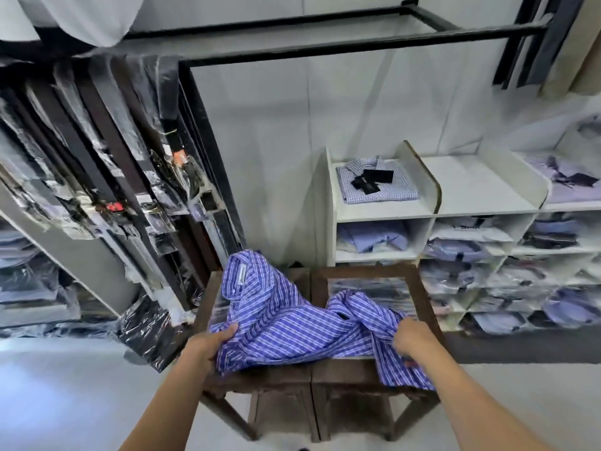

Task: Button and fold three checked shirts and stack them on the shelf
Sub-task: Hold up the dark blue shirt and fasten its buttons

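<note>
A blue and white checked shirt (292, 317) lies crumpled and unfolded across two dark wooden tables (419, 281), its collar and label raised at the far left. My left hand (213, 343) grips the shirt's left edge. My right hand (414, 340) grips bunched fabric at its right side, where part of the shirt hangs over the table's front edge. On the top of the white shelf unit (383, 211) lies a folded pale checked shirt (377, 183) with black tags on it.
The shelf's cubbies below hold several folded shirts in plastic bags (461, 252). Another folded shirt (566, 180) lies on the far right top section. Dark garments in plastic covers (107, 177) hang at the left. A black rail (325, 43) runs overhead.
</note>
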